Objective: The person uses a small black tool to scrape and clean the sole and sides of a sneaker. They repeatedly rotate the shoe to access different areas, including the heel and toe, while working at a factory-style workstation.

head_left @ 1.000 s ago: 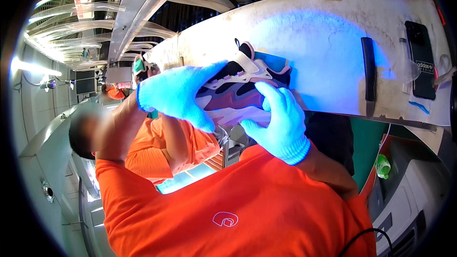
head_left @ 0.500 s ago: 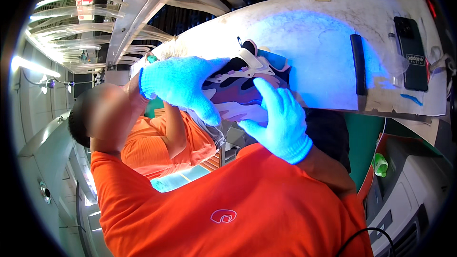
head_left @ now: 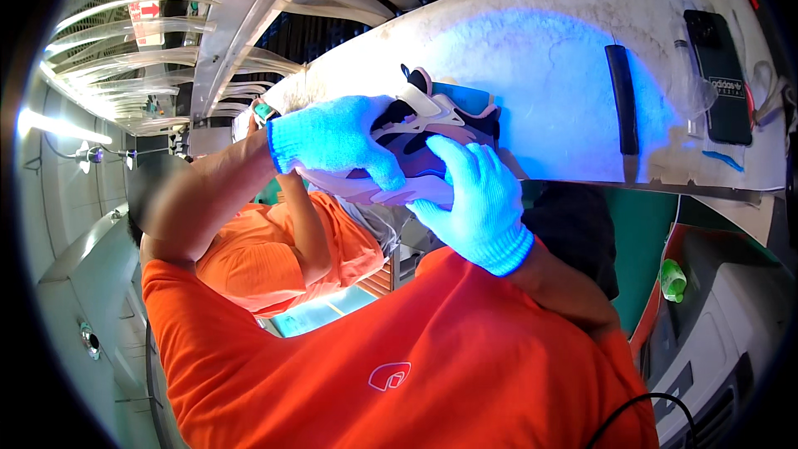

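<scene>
A sneaker (head_left: pixel 421 163) in grey, mauve, black and white lies on its side near the front edge of the table, lit by blue light. My left hand (head_left: pixel 337 140), in a knitted glove, wraps round one end of it, thumb along its side. On the right, my gloved right hand (head_left: pixel 478 199) grips the shoe between bent fingers on the upper and a thumb near the sole. A pale strap and black loop show at the far side of the shoe, beside a blue-green piece (head_left: pixel 465 98). My left glove covers part of the shoe.
On the white table (head_left: pixel 549 41) lie a dark bar (head_left: pixel 621 100), a black phone (head_left: pixel 721 79) and a small blue strip (head_left: pixel 721 160). A person in orange (head_left: pixel 274 241) works at the left. Clear curved strips hang at upper left; a green bottle (head_left: pixel 672 280) stands low right.
My left hand has slid right along the shoe, closing more round it. The shoe has tilted slightly, and my right hand has shifted a little left with it.
</scene>
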Demonstrator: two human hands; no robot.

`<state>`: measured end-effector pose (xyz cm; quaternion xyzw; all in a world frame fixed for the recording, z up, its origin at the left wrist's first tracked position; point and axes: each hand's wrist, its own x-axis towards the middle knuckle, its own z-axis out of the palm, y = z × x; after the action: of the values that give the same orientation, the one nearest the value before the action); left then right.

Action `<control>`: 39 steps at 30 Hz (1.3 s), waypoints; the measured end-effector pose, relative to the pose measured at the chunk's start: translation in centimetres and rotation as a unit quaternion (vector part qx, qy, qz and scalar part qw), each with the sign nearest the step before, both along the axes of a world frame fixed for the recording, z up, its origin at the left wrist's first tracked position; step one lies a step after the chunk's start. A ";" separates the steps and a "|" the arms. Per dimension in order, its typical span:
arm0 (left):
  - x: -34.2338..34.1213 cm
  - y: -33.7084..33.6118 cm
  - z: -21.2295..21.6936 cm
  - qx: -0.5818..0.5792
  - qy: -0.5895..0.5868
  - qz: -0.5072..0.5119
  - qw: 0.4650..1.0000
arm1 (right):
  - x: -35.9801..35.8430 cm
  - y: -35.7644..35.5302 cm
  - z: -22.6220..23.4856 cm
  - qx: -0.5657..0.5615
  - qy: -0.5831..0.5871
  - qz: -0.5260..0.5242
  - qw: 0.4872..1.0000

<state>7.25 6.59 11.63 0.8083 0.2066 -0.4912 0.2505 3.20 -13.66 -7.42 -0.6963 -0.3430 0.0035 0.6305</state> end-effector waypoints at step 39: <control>1.8 -1.6 -0.5 0.119 0.008 -0.094 0.988 | 2.4 1.4 1.0 -0.060 0.040 0.034 0.997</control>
<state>9.08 4.99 11.11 0.8442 0.1886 -0.4910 0.1031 5.61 -12.25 -6.45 -0.7204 -0.3402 0.0730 0.6000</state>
